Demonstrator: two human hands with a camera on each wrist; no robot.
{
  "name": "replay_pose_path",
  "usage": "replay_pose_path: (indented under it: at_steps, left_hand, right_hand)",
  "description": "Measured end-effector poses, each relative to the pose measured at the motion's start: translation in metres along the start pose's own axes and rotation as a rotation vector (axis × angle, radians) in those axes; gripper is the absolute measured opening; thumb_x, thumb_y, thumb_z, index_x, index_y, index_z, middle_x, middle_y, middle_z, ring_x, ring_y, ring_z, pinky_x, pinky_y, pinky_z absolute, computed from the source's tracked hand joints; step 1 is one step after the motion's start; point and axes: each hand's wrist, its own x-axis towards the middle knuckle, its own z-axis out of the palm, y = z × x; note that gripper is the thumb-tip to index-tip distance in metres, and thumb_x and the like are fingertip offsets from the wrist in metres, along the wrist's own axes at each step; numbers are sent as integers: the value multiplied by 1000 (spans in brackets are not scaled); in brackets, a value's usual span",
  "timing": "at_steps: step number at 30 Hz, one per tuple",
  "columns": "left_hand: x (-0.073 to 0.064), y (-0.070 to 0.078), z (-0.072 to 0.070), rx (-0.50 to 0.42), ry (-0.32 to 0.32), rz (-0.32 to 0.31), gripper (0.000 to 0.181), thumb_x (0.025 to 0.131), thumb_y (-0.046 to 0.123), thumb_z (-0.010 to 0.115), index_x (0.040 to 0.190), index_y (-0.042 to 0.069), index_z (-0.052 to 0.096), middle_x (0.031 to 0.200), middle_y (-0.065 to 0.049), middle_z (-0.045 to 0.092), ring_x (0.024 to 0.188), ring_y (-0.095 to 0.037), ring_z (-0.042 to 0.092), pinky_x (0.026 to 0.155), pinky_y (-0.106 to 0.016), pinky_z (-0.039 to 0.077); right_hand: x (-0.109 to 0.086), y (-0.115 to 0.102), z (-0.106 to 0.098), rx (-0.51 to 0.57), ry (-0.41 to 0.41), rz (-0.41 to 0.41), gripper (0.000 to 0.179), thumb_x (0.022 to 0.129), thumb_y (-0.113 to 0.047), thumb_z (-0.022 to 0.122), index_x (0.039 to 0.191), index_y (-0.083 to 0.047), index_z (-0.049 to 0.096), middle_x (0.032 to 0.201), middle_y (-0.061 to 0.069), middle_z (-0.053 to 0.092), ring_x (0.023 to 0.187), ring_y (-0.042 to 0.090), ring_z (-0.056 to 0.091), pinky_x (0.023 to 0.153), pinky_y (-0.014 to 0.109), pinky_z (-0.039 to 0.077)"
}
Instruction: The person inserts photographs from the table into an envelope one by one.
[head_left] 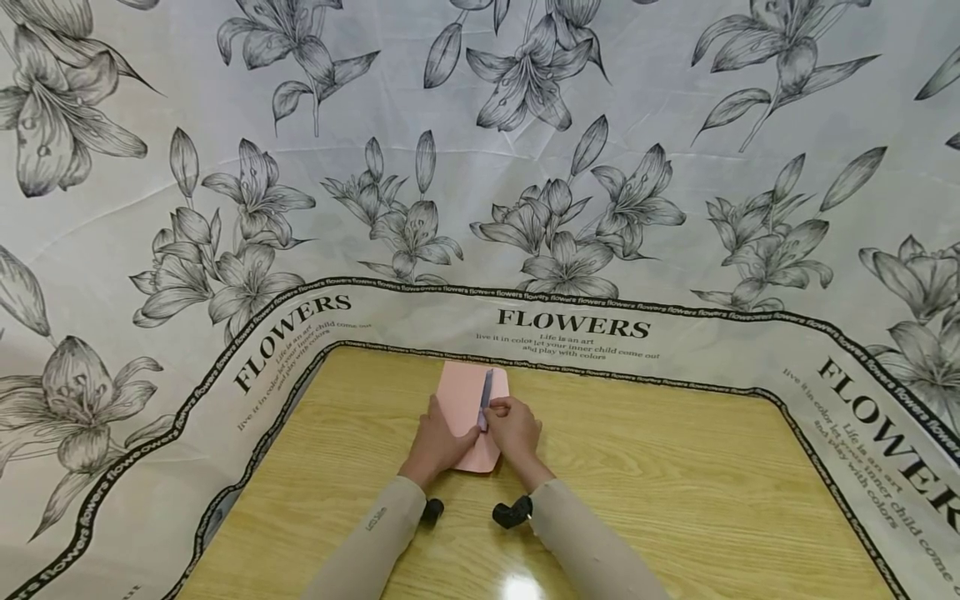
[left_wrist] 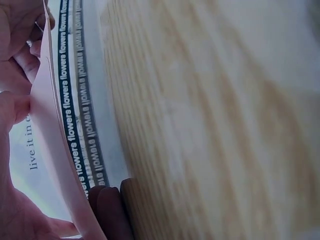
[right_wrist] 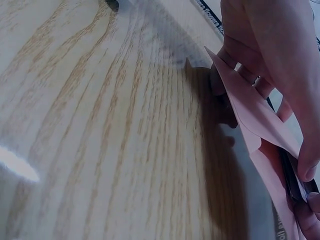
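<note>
A pink paper envelope (head_left: pixel 456 390) is held between both hands, tilted up off the table. My left hand (head_left: pixel 437 443) grips its left side, thumb on the front and fingers behind. Along its right part runs a narrow grey-blue strip (head_left: pixel 487 388). The right hand (head_left: pixel 516 430) pinches this strip near its lower end, close to the left thumb. In the right wrist view the envelope (right_wrist: pixel 250 107) shows a parted edge with a dark piece (right_wrist: pixel 290 175) inside the gap; what that is I cannot tell. The left wrist view shows the envelope (left_wrist: pixel 50 112) edge-on.
The wooden table (head_left: pixel 660 475) spreads around the hands. A white cloth (head_left: pixel 570 333) printed with flowers and lettering hangs around its back and sides. Two black wrist devices, one on the left wrist (head_left: pixel 432 512) and one on the right (head_left: pixel 512 512), sit near the sleeves.
</note>
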Motion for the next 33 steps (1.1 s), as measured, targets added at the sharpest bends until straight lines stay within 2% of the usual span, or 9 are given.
replay_pose_path:
  at_steps: [15, 23, 25, 28, 31, 33]
  left_hand:
    - [0, 1, 0, 17, 5, 12, 116, 91, 52, 79, 166, -11, 16, 151, -47, 40, 133, -56, 55, 105, -62, 52]
    - [-3, 9, -2, 65, -10, -31, 113, 90, 53, 82, 161, -12, 24, 142, -42, 49, 124, -54, 61, 99, -62, 55]
    - [-3, 13, -2, 83, -16, -47, 111, 90, 54, 82, 159, -13, 27, 138, -41, 50, 121, -52, 62, 98, -61, 55]
    - [-5, 18, -1, 120, -22, -75, 108, 90, 56, 82, 154, -15, 32, 135, -40, 50, 117, -51, 63, 96, -60, 57]
    - [-7, 23, 1, 178, -27, -94, 107, 90, 61, 79, 150, -16, 37, 135, -39, 49, 114, -49, 63, 95, -56, 57]
    - [-8, 25, 2, 227, -23, -95, 107, 90, 64, 78, 147, -17, 39, 134, -38, 48, 115, -48, 61, 96, -54, 56]
  right_hand:
    - [-5, 2, 2, -9, 2, -24, 13, 95, -22, 82, 103, -12, 85, 85, 0, 79, 83, 24, 70, 89, 52, 36]
    - [-9, 8, -10, 22, -17, -2, 19, 100, -25, 76, 111, -11, 82, 91, 4, 77, 85, 26, 70, 96, 54, 40]
    - [-11, 10, -15, 32, -21, 11, 19, 101, -25, 74, 114, -12, 81, 92, 4, 76, 82, 25, 69, 93, 52, 46]
    - [-14, 14, -24, 60, -32, 20, 21, 102, -23, 74, 118, -10, 79, 94, 7, 76, 75, 21, 68, 75, 43, 54]
    - [-16, 20, -32, 87, -53, 20, 24, 103, -20, 72, 122, -7, 77, 96, 9, 75, 70, 18, 66, 59, 34, 53]
    - [-17, 23, -38, 103, -63, 18, 25, 103, -19, 72, 124, -6, 75, 96, 10, 74, 70, 18, 66, 57, 31, 51]
